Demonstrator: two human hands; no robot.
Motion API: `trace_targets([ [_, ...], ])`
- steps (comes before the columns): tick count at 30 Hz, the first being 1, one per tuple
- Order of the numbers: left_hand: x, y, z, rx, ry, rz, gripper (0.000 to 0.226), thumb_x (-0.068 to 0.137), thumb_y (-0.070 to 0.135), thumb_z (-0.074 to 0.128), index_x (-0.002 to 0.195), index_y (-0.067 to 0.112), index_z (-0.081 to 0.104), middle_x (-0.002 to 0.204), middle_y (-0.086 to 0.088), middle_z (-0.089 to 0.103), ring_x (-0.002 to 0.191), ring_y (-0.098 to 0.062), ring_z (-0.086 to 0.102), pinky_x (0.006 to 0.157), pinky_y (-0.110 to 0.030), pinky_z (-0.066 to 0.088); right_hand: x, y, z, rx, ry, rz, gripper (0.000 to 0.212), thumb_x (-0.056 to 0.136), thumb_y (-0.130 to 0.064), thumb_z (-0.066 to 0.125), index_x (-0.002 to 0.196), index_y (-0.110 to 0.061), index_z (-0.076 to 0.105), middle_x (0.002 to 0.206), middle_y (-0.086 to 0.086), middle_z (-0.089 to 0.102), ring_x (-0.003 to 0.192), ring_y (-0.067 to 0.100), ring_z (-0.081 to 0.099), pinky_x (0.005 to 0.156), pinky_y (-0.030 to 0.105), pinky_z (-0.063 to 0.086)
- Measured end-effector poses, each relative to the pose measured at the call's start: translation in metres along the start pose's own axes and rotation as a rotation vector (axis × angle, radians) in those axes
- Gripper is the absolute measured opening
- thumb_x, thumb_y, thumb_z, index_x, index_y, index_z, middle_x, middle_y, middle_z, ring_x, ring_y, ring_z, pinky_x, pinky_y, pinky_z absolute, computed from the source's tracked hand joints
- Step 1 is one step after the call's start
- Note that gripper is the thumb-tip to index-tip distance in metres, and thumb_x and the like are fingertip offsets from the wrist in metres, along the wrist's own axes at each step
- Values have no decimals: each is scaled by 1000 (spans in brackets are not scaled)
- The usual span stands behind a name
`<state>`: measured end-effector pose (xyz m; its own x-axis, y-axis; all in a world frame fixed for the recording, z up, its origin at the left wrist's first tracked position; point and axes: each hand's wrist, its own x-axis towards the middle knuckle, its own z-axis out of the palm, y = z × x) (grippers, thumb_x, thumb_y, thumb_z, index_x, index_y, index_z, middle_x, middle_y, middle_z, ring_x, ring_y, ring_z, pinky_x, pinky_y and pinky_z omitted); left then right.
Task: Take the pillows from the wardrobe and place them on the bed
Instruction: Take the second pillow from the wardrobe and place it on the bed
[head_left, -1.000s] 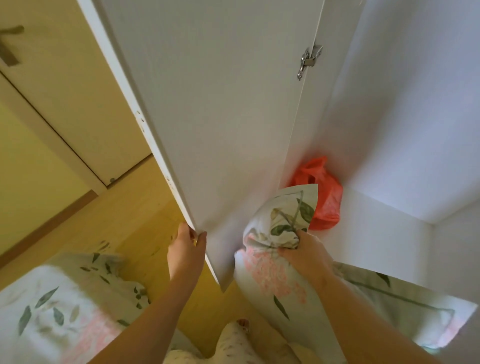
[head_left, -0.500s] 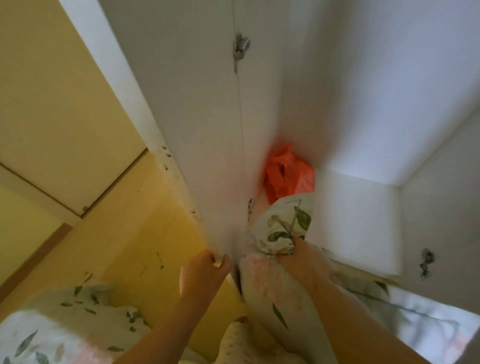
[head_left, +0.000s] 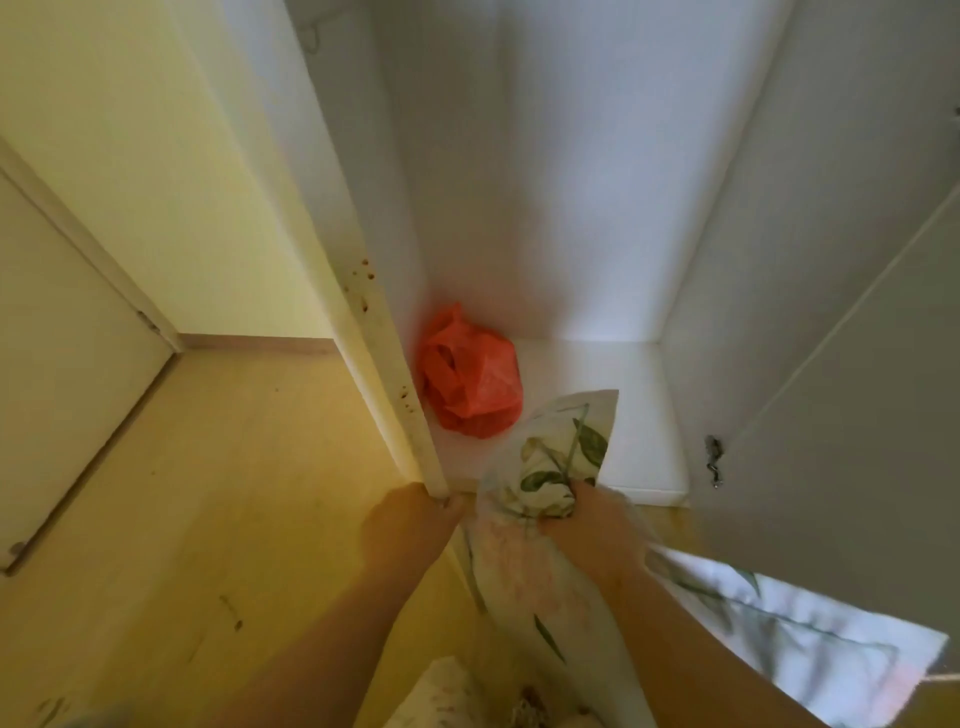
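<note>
My right hand (head_left: 592, 525) is clenched on the top corner of a white pillow (head_left: 550, 467) printed with green leaves and pink flowers. The pillow hangs down in front of the open white wardrobe (head_left: 571, 208), its lower part hidden behind my forearm. My left hand (head_left: 410, 525) grips the bottom edge of the left wardrobe door (head_left: 384, 374), which I see edge-on. The bed is not in view.
A red plastic bag (head_left: 470, 384) lies on the wardrobe floor in the back left corner. The right wardrobe door (head_left: 831, 389) stands open with a metal hinge. Wooden floor (head_left: 208, 493) spreads to the left up to a pale room door (head_left: 67, 364). Leaf-print fabric (head_left: 810, 654) shows at lower right.
The view has swung right, so the left door now appears edge-on and the wardrobe interior opens up. The pillow on the floor at lower left has left the view. Both hands keep their grips.
</note>
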<state>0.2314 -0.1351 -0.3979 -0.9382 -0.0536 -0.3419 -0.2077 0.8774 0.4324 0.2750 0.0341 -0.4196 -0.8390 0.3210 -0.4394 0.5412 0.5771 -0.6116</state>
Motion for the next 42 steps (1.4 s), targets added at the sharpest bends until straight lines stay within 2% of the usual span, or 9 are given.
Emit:
trace_targets([
  [4, 12, 27, 7, 55, -11, 82, 27, 82, 49, 52, 76, 22, 53, 61, 10, 48, 70, -21, 56, 58, -26, 35, 0, 13, -11, 36, 62, 32, 37, 84, -31, 60, 119, -20, 53, 111, 3, 64, 100, 23, 62, 81, 33, 49],
  [6, 19, 38, 10, 97, 5, 115, 27, 82, 46, 50, 82, 21, 60, 60, 10, 48, 69, -20, 55, 56, -25, 34, 2, 16, -16, 49, 90, 50, 37, 85, -30, 60, 120, -19, 52, 113, 4, 63, 102, 24, 61, 83, 34, 49],
  [9, 33, 54, 16, 138, -12, 147, 37, 83, 48, 47, 93, 17, 65, 77, 3, 64, 76, -24, 60, 63, -26, 38, 12, 21, -25, 86, 121, 80, 36, 85, -27, 60, 119, -17, 54, 112, 5, 64, 102, 24, 61, 83, 32, 50],
  [12, 49, 72, 20, 208, -45, 200, 51, 86, 58, 42, 102, 16, 66, 100, -4, 68, 93, -27, 64, 72, -29, 42, 19, 25, -36, 94, 159, 82, 26, 90, -23, 54, 115, -14, 57, 112, 9, 65, 102, 25, 61, 70, 14, 46],
  [18, 70, 107, 19, 244, 116, 414, 51, 85, 54, 51, 112, 11, 59, 122, -5, 55, 112, -25, 51, 83, -35, 48, 36, 30, -56, 42, 251, 172, 22, 83, -34, 54, 104, -25, 58, 102, 3, 68, 93, 24, 64, 79, 36, 54],
  [23, 93, 122, 23, 242, 103, 639, 40, 80, 35, 66, 106, 9, 49, 119, -10, 42, 108, -29, 42, 86, -34, 44, 50, 33, -59, 68, 270, 193, 25, 82, -33, 56, 105, -23, 58, 96, 2, 69, 89, 24, 65, 74, 33, 53],
  [29, 124, 143, 24, 274, 56, 656, 36, 81, 22, 62, 112, 12, 49, 123, -11, 37, 114, -31, 39, 88, -36, 43, 65, 35, -67, 40, 317, 216, 20, 84, -31, 54, 101, -21, 55, 76, -5, 58, 76, 21, 58, 72, 31, 52],
  [34, 145, 154, 24, 239, -1, 649, 41, 80, 22, 64, 118, 15, 49, 127, -10, 35, 123, -31, 33, 94, -38, 39, 73, 30, -71, 73, 314, 227, 25, 83, -33, 57, 106, -25, 56, 96, -1, 69, 87, 22, 64, 74, 32, 54],
  [42, 170, 166, 22, 201, -74, 654, 51, 81, 27, 65, 127, 22, 44, 132, -7, 32, 129, -30, 27, 102, -40, 33, 85, 25, -74, 86, 311, 242, 26, 82, -34, 59, 107, -26, 55, 98, 0, 69, 89, 22, 64, 76, 33, 55],
])
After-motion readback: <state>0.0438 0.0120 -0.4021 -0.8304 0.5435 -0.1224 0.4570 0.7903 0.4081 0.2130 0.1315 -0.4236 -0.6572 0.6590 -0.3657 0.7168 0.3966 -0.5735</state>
